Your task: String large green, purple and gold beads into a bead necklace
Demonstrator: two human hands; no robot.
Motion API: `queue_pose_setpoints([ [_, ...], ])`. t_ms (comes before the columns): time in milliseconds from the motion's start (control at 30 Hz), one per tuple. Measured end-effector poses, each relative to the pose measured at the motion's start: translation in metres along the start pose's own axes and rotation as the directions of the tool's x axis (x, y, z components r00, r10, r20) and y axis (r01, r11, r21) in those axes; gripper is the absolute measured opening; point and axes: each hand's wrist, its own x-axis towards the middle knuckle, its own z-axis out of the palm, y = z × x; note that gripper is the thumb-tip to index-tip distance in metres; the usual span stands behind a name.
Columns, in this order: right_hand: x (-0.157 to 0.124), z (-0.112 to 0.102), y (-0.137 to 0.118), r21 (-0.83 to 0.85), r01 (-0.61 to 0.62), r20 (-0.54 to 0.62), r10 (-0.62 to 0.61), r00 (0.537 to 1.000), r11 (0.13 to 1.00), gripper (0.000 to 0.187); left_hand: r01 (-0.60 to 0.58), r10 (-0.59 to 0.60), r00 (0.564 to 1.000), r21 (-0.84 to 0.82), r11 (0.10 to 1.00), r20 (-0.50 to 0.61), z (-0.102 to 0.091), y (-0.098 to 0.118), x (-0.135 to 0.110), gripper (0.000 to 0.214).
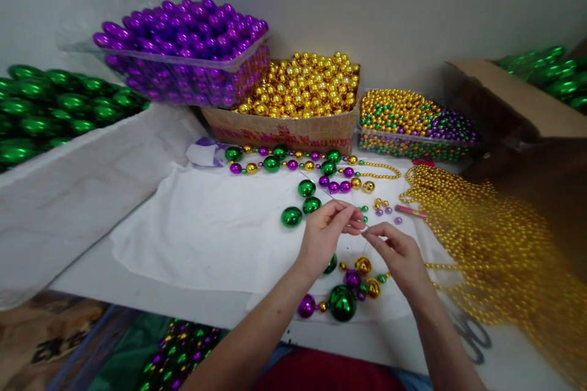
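Observation:
My left hand (326, 233) and my right hand (398, 252) meet over a white cloth (206, 232), fingertips pinched together on a thin string that runs up to a strand of green, purple and gold beads (298, 165). What sits between the fingertips is too small to make out. Below my hands lies a cluster of strung beads with a large green ball (342, 302). Loose green balls (300, 204) lie just left of my left hand. Several small loose beads (383, 206) lie beyond my right hand.
A clear tray of purple balls (183, 49), a cardboard box of gold balls (298, 88) and a tray of small mixed beads (413, 119) stand at the back. Green balls (50, 110) fill the left side. Gold bead strands (495, 244) pile at right. Scissors (470, 333) lie near the front edge.

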Motion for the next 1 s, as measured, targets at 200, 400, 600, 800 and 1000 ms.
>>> queue_pose_setpoints([
  [200,-0.002,0.009,-0.006,0.313,-0.128,0.006,0.133,0.991,0.941,0.022,0.008,-0.006,0.999,-0.056,0.998,0.032,0.000,0.009,0.001,0.018],
  [400,-0.006,0.010,-0.027,0.440,-0.147,0.022,0.153,0.988,0.886,0.020,-0.018,0.024,0.997,-0.083,0.996,0.075,0.001,0.024,-0.001,0.017],
  [600,0.003,0.011,-0.043,0.449,-0.039,-0.124,0.105,0.987,0.893,0.019,-0.069,0.077,0.993,-0.088,0.994,0.094,0.003,0.040,0.002,0.019],
  [800,0.021,0.017,-0.059,0.588,-0.046,-0.113,0.139,0.984,0.808,0.017,-0.082,0.096,0.976,-0.076,0.994,0.197,-0.006,0.033,0.008,0.031],
  [1000,0.028,0.015,-0.073,0.675,-0.074,-0.053,0.148,0.988,0.734,0.015,-0.224,0.064,0.915,0.367,0.903,0.399,-0.017,-0.017,0.004,0.049],
])
